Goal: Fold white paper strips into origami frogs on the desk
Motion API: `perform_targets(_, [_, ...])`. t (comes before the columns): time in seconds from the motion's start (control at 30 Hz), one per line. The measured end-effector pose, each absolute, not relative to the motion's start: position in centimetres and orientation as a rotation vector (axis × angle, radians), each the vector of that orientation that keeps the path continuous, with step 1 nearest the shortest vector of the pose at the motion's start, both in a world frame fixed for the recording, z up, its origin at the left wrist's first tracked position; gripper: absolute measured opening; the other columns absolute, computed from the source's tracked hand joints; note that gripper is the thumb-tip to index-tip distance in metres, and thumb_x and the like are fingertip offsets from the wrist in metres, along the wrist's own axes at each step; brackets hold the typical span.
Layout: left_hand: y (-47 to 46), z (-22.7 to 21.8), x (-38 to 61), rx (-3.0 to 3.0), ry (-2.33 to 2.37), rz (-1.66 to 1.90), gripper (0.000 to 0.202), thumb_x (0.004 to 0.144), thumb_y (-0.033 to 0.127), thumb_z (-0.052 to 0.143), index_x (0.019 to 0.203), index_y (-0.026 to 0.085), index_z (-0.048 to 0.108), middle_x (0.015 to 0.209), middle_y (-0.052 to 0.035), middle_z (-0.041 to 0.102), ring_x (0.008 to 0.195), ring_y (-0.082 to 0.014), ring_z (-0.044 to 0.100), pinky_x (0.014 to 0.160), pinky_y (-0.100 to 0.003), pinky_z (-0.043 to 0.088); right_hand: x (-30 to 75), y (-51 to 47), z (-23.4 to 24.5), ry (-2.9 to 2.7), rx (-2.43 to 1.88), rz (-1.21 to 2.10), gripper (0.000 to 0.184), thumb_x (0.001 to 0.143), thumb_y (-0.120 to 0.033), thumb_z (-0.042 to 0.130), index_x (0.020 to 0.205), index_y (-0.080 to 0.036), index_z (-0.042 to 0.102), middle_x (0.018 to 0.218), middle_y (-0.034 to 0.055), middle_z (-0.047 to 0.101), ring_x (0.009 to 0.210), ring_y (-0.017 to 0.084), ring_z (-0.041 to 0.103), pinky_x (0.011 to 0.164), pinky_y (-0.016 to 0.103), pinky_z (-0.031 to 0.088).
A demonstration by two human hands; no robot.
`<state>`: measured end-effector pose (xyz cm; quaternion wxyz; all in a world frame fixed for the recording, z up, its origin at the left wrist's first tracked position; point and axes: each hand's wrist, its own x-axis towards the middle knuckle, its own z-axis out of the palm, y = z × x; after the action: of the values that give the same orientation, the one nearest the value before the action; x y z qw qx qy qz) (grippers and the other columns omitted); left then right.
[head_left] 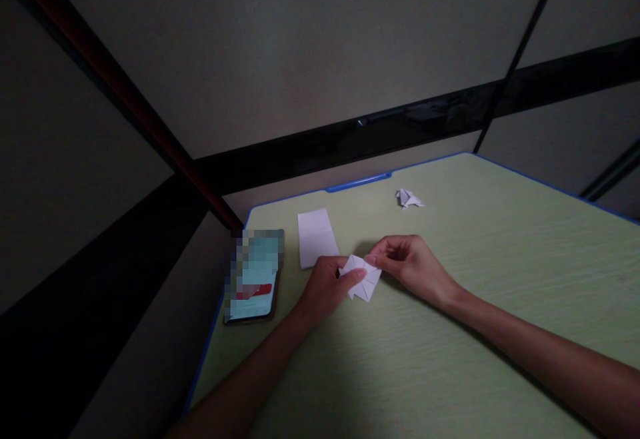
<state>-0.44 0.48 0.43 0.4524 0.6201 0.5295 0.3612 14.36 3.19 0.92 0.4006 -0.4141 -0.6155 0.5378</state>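
Note:
Between my two hands is a small piece of folded white paper (368, 287), with crease lines and pointed corners. My left hand (327, 287) grips its left side, the thumb lying flat across the top face and the fingers underneath. At the paper's upper right edge, my right hand (411, 267) pinches it between thumb and forefinger. Its other fingers are curled. The paper is held just over or on the table; which one, I cannot tell. Just behind my left hand lies a white paper sheet (316, 236), partly covered by the fingers.
A phone (257, 279) with a lit, partly blurred screen lies at the table's left edge. Toward the back sits a small folded paper figure (409, 198). The pale green table (450, 372) has a blue rim and a blue bar (359, 182) along the back, near a panelled wall.

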Motion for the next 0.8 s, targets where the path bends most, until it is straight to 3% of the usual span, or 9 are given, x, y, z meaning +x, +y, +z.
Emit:
perform_targets(0.43, [0.76, -0.12, -0.88, 1.412, 1.304, 0.931, 0.023, 0.064, 0.031, 0.055, 0.054, 0.010, 0.057, 0.047, 0.0023, 0.050, 0.045, -0.0074, 0.041, 0.045, -0.019, 0.028, 14.67, 3.84, 0.42, -1.624, -0.836, 1.424, 0.012, 0.062, -0.022, 0.062, 0.067, -0.013, 0.057, 0.060, -0.0004, 0.056, 0.055, 0.009, 0.050, 0.054, 0.024, 0.039])
perform_targets(0.8, [0.66, 0.12, -0.80, 1.453, 1.285, 0.902, 0.022, 0.065, 0.029, 0.054, 0.054, 0.010, 0.057, 0.047, 0.0016, 0.050, 0.045, -0.0073, 0.041, 0.044, -0.019, 0.028, 14.99, 3.68, 0.75, -1.748, -0.877, 1.393, 0.019, 0.063, -0.030, 0.062, 0.063, -0.012, 0.059, 0.060, 0.0010, 0.057, 0.055, 0.010, 0.049, 0.055, 0.025, 0.039])
